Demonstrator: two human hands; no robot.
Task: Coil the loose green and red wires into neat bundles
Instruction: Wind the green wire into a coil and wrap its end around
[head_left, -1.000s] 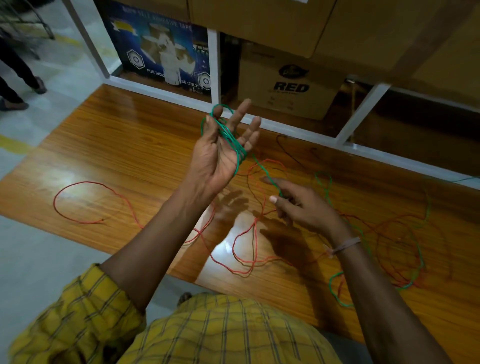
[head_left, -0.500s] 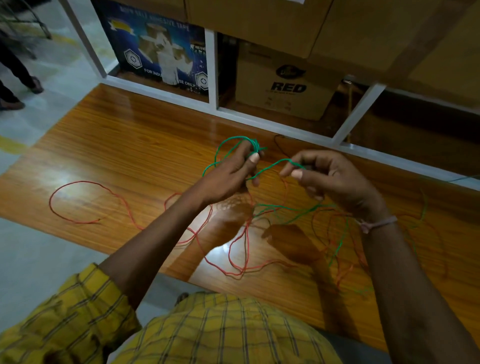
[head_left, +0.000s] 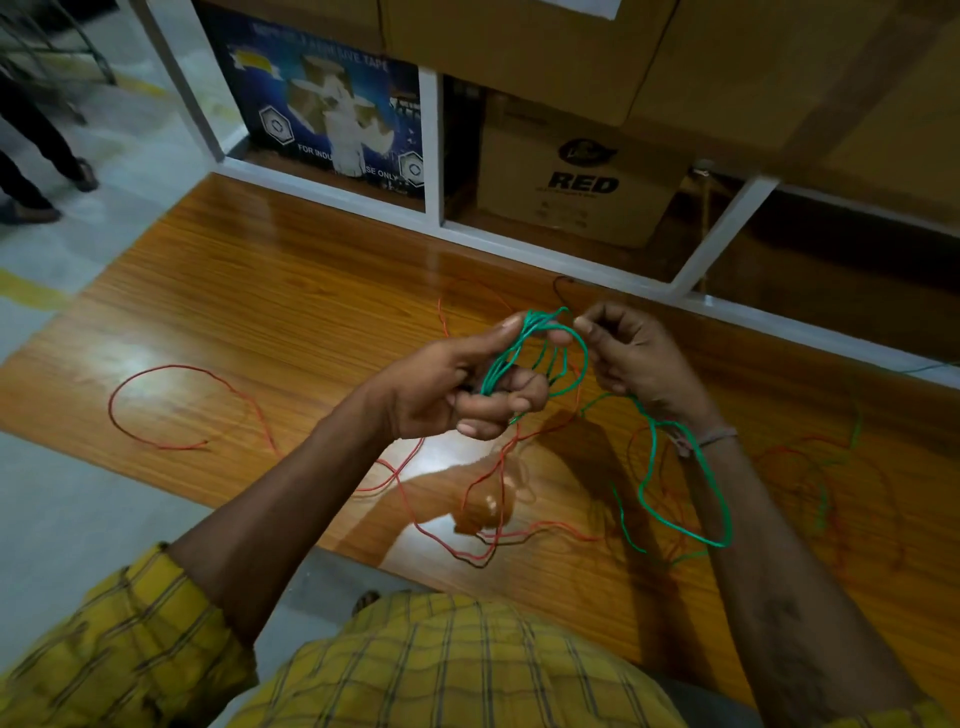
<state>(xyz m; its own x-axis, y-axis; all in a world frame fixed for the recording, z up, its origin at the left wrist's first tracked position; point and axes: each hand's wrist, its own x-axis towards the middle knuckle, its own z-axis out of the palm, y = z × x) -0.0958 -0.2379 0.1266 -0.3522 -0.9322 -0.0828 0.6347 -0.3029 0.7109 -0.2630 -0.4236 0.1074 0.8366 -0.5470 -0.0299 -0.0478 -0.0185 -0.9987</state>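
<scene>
My left hand (head_left: 447, 389) grips a small coil of green wire (head_left: 511, 353), its loops running from thumb tip down into the curled fingers. My right hand (head_left: 634, 358) pinches the same green wire at the top of the coil, close to the left thumb. From there the loose green wire (head_left: 680, 499) hangs in a long loop past my right wrist, above the table. Red wire (head_left: 171, 405) lies loose on the wooden table (head_left: 260, 312), one big open loop at the left and tangled strands (head_left: 483, 525) under my hands.
More red and green strands (head_left: 821, 467) lie tangled on the table's right side. A white shelf frame (head_left: 431, 145) with cardboard boxes (head_left: 582, 176) and a blue printed box (head_left: 332, 104) stands behind the table. A person's legs (head_left: 36, 156) are at far left.
My hands have come together and the green coil on my left hand has gained turns. The loose green wire has lifted off the table and now hangs by my right wrist.
</scene>
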